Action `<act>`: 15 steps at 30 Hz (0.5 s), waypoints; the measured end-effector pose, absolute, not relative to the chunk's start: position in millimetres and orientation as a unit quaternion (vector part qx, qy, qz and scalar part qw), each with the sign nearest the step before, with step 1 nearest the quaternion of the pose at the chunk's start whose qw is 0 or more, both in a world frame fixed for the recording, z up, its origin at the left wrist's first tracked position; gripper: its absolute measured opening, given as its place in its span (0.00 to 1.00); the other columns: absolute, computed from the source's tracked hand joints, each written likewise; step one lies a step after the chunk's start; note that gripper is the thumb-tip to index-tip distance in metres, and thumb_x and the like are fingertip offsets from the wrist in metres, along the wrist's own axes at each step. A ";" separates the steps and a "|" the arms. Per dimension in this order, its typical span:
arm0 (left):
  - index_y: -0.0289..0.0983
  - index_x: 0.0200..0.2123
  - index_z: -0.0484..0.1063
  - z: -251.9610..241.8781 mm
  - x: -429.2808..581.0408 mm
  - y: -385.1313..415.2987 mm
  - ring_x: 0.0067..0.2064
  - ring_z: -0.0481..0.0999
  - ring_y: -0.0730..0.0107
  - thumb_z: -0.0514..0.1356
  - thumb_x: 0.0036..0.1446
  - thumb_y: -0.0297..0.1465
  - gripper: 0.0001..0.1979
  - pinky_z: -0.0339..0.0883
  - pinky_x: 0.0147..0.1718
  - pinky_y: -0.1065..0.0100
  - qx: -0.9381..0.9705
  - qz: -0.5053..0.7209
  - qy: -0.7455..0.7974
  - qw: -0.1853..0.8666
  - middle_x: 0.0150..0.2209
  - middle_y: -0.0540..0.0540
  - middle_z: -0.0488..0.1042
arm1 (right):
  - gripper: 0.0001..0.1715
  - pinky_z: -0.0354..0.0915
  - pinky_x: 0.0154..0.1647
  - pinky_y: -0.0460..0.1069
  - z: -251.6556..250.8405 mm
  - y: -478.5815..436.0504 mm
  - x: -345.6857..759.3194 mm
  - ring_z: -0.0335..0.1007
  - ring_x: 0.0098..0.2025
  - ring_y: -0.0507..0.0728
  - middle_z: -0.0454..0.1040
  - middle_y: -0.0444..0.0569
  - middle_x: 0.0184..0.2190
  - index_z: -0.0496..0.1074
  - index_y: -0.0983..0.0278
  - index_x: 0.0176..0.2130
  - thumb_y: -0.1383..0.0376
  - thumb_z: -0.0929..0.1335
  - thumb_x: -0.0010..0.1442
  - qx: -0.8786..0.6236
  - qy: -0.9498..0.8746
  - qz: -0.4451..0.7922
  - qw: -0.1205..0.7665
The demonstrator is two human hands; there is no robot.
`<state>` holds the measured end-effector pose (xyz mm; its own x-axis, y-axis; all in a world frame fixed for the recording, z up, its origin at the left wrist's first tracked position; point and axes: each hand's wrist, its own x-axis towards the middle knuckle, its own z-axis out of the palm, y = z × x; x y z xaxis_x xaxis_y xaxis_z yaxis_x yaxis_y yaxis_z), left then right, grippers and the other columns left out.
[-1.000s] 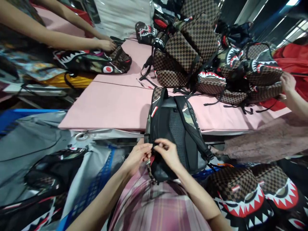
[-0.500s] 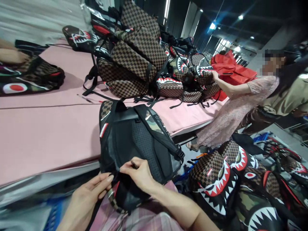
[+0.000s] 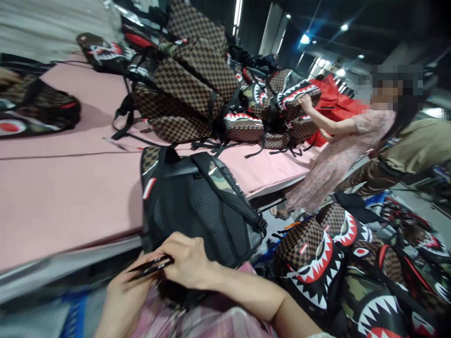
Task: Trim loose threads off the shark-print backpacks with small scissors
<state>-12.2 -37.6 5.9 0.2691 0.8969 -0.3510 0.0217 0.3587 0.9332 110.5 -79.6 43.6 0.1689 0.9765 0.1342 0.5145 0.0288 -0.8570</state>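
Note:
A black padded backpack (image 3: 204, 211) with checkered and camouflage trim leans at the edge of the pink table, its back panel facing up. At its lower left end, my right hand (image 3: 185, 260) is closed around a small dark pointed tool (image 3: 151, 266), which looks like thread snips or tweezers. My left hand (image 3: 132, 281) meets it from the left, its fingers pressed together by the tool's tips and the bag's lower edge. Whatever is pinched between those fingers is hidden.
Checkered backpacks (image 3: 190, 84) are piled on the pink table (image 3: 70, 197). Another person's hand rests on a bag (image 3: 38, 105) at far left. A person in a pink dress (image 3: 331, 155) handles bags across the table. Shark-mouth bags (image 3: 310, 263) lie at lower right.
My right hand has moved left, close to my left hand, and the dark tool now shows between them. The view has shifted slightly. The person in the dress has a hand farther over a bag.

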 end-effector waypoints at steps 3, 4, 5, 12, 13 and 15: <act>0.34 0.27 0.73 23.6 -5.9 -40.9 0.26 0.69 0.73 0.67 0.30 0.32 0.16 0.63 0.24 0.73 0.371 0.323 0.497 0.715 0.24 0.50 0.72 | 0.11 0.62 0.31 0.44 47.7 -87.4 121.5 0.69 0.29 0.50 0.74 0.43 0.27 0.74 0.64 0.30 0.64 0.63 0.56 -0.617 -0.467 0.390 0.500; 0.33 0.28 0.73 27.1 -4.3 -40.8 0.24 0.68 0.76 0.68 0.30 0.31 0.17 0.61 0.22 0.75 0.338 0.334 0.497 0.726 0.23 0.51 0.71 | 0.13 0.62 0.32 0.44 46.2 -91.0 128.2 0.68 0.28 0.50 0.73 0.43 0.25 0.74 0.65 0.29 0.63 0.62 0.56 -0.641 -0.425 0.392 0.505; 0.33 0.29 0.72 29.0 -3.3 -40.0 0.23 0.67 0.77 0.68 0.30 0.31 0.17 0.60 0.22 0.76 0.317 0.337 0.487 0.741 0.22 0.51 0.70 | 0.11 0.62 0.33 0.45 43.0 -94.5 135.6 0.68 0.28 0.51 0.72 0.44 0.25 0.73 0.65 0.30 0.62 0.64 0.55 -0.670 -0.404 0.379 0.493; 0.32 0.27 0.71 22.2 -7.8 -36.7 0.20 0.64 0.82 0.70 0.33 0.31 0.16 0.58 0.20 0.78 0.276 0.352 0.431 0.783 0.20 0.53 0.68 | 0.13 0.61 0.41 0.48 18.9 -113.7 151.2 0.71 0.38 0.54 0.74 0.46 0.36 0.69 0.61 0.42 0.59 0.62 0.59 -0.722 -0.507 0.304 0.359; 0.32 0.27 0.71 21.2 -8.6 -36.9 0.20 0.64 0.82 0.70 0.33 0.32 0.16 0.58 0.20 0.78 0.281 0.354 0.428 0.783 0.20 0.53 0.68 | 0.12 0.61 0.40 0.47 19.0 -113.5 147.9 0.71 0.38 0.54 0.75 0.45 0.35 0.69 0.61 0.40 0.59 0.62 0.59 -0.718 -0.512 0.306 0.359; 0.32 0.27 0.71 19.8 -10.0 -37.1 0.20 0.63 0.82 0.69 0.34 0.32 0.15 0.57 0.19 0.78 0.297 0.353 0.425 0.779 0.20 0.53 0.68 | 0.11 0.62 0.38 0.47 21.0 -110.9 141.8 0.71 0.36 0.54 0.75 0.44 0.34 0.70 0.61 0.38 0.59 0.63 0.58 -0.711 -0.520 0.306 0.360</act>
